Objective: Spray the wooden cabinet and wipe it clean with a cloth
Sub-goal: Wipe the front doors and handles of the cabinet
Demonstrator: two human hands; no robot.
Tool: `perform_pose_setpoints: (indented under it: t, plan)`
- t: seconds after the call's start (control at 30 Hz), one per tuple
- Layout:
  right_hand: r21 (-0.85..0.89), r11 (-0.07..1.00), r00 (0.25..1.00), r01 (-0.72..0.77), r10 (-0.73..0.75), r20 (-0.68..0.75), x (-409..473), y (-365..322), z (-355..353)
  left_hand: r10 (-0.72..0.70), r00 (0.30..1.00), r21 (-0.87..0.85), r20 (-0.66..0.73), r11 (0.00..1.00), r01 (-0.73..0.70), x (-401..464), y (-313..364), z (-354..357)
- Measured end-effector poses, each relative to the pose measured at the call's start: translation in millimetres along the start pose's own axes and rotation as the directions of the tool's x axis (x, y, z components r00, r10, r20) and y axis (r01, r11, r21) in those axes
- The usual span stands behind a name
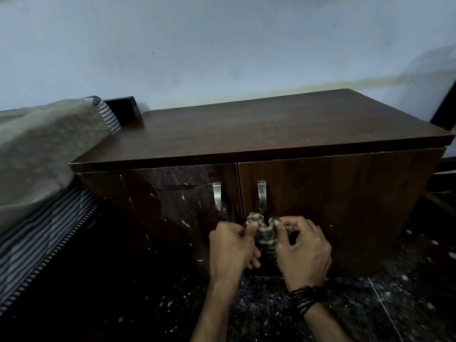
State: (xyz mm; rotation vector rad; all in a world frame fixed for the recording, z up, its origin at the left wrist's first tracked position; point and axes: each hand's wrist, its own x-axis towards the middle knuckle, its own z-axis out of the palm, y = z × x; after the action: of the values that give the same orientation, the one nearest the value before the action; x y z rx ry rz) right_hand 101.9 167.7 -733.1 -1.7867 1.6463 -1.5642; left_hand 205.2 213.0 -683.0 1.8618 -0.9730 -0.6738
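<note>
Wall (222,45): pale and bare, filling the upper half of my view.
Cabinet (271,134): a low, dark wooden cabinet against that wall, with a flat top and two doors, each with a curved metal handle near the centre seam. The top looks dusty, with pale specks.
Left door (160,201): streaked and glistening, with white flecks — I judge it has been sprayed and not yet wiped.
Right door (345,201): looks duller and drier.
Bed (37,230): to my left, a striped mattress edge with a beige blanket heaped on it, just beside the cabinet.
Floor (394,304): dark speckled stone.
Left hand (228,245): fingers curled, thumb pinching one side of the cloth.
Right hand (303,250): fingers curled, pinching the other side; dark thread is wound round my wrist.
Cloth (265,233): small, checked and bunched between both hands, low in front of the door seam, just below the handles.
Spray bottle: not in view.
Progress: spraying seems at least partly done — the wiping appears to lie ahead.
</note>
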Motion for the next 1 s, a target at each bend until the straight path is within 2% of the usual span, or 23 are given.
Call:
perform_pose_setpoints:
  t: [0.17,0.33,0.4,0.47,0.53,0.6,0.7,0.77,0.83,0.9,1.0]
  plan:
    - [0.207,0.963,0.975,-0.173,0.198,-0.104,-1,28,-2,-0.110,0.991,-0.282,0.081,0.951,0.129,-4,-13,44]
    - [0.346,0.893,0.913,-0.288,0.365,-0.183,9,46,-20,-0.100,0.973,-0.473,0.210,0.860,0.191,-12,-4,75]
    - [0.372,0.887,0.894,-0.274,0.377,-0.240,16,48,-29,-0.067,0.962,-0.514,0.265,0.834,0.200,-17,2,83]
    - [0.369,0.907,0.906,-0.205,0.318,-0.278,21,48,-36,-0.025,0.963,-0.536,0.267,0.827,0.170,-20,7,90]
    - [0.359,0.920,0.931,-0.160,0.261,-0.255,22,52,-37,-0.008,0.966,-0.526,0.257,0.838,0.147,-18,7,99]
    - [0.347,0.915,0.938,-0.205,0.285,-0.198,18,62,-35,-0.034,0.971,-0.476,0.238,0.867,0.147,-12,0,109]
    - [0.305,0.888,0.901,-0.345,0.404,-0.156,10,79,-31,-0.093,0.967,-0.354,0.236,0.919,0.175,-10,-16,125]
    - [0.285,0.863,0.872,-0.418,0.469,-0.141,6,86,-29,-0.159,0.957,-0.331,0.243,0.914,0.236,-10,-28,136]
    - [0.274,0.860,0.866,-0.430,0.479,-0.145,5,88,-29,-0.195,0.944,-0.372,0.265,0.883,0.287,-11,-32,142]
    - [0.278,0.877,0.876,-0.391,0.448,-0.180,9,88,-31,-0.169,0.950,-0.399,0.263,0.878,0.267,-12,-25,142]
    - [0.320,0.918,0.911,-0.236,0.323,-0.255,26,71,-41,-0.025,0.970,-0.482,0.240,0.865,0.142,-11,-4,131]
